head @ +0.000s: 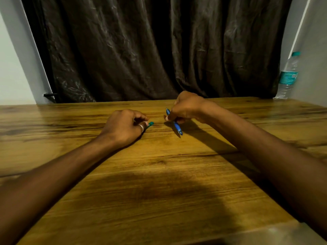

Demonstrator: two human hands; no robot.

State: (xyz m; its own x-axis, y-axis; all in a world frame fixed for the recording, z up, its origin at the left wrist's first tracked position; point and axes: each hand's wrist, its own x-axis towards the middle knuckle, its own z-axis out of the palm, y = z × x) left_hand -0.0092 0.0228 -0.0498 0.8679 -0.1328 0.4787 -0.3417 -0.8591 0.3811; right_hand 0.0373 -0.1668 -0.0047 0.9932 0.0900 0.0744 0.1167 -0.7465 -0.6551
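My right hand (pixel 185 107) hovers over the wooden table (pixel 159 174) and pinches a blue pen (pixel 177 127) near its middle. The pen slants with its tip pointing down toward me. My left hand (pixel 122 128) rests on the table a short way to the left, with a ring on one finger. Its curled fingers hold a small green pen cap (pixel 150 124), of which only the end sticks out past the fingertips. A small gap separates the cap from the pen.
A dark curtain (pixel 159 50) hangs behind the table's far edge. A plastic water bottle (pixel 288 76) with a teal label stands at the far right corner by the wall. A pale object's edge (pixel 276 232) shows at the near right.
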